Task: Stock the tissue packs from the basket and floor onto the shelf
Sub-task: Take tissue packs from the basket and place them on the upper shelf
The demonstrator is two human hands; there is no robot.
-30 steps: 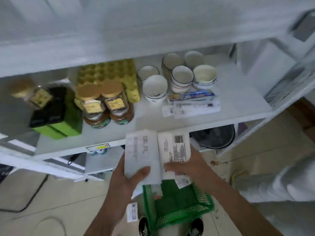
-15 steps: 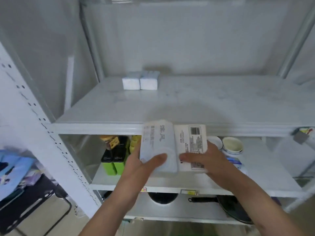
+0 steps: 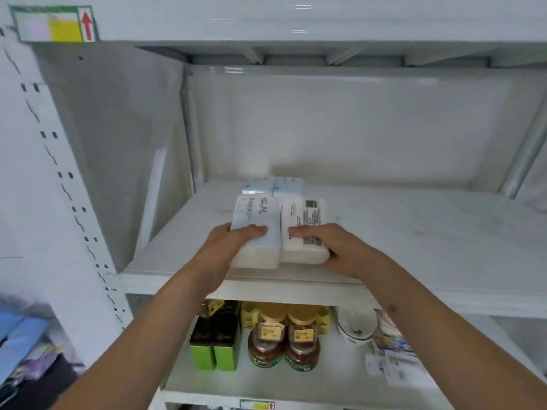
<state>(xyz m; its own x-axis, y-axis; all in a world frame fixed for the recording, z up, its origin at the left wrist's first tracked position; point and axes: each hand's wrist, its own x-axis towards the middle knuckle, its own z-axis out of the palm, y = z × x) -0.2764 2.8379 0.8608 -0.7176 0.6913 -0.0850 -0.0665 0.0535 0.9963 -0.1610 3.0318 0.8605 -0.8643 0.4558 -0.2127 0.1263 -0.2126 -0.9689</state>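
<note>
Two white plastic-wrapped tissue packs (image 3: 257,229) (image 3: 305,229), near the white metal shelf's (image 3: 414,232) front edge, each gripped by left hand (image 3: 233,241) and right hand (image 3: 331,247); fingers curled round them. Placing step; next, slide against two stocked packs (image 3: 273,184) behind.

Tissue packs (image 3: 278,229): glossy plastic wrap. Shelf (image 3: 414,232): smooth white painted metal. Jars (image 3: 284,341): glass.
</note>
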